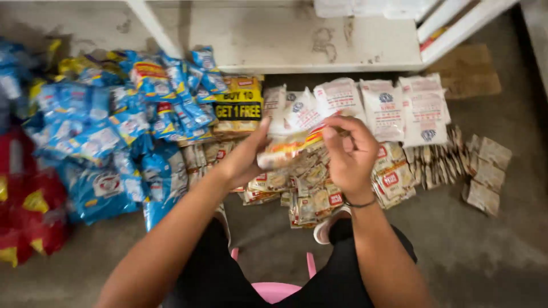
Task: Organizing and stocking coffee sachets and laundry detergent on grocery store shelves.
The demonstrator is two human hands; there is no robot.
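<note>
**Q:** Head view, looking down: what do the hands hold?

**A:** Both grip one strip of small sachets (288,149), cream with red and yellow print, held above the floor (474,251). The left hand (246,159) closes on its lower left end, thumb up against the plastic. The right hand (349,153) pinches the upper right end, fingers curled over the edge; a dark band circles that wrist.

**Q:** What lies about them?

**A:** Directly below, a loose pile of similar cream sachets (308,197), glossy and crinkled. Behind it, white pouches (394,111) with red and blue print lean in a row against a white shelf (297,43). To the left, a heap of blue packets (114,131), shiny film; at the far left, red bags (28,211). To the right, flat tan sachets (485,174) lie in overlapping rows.

**Q:** And the floor itself?

**A:** Bare grey concrete, dull and mottled. A pink stool (274,288) shows between the person's knees.
</note>
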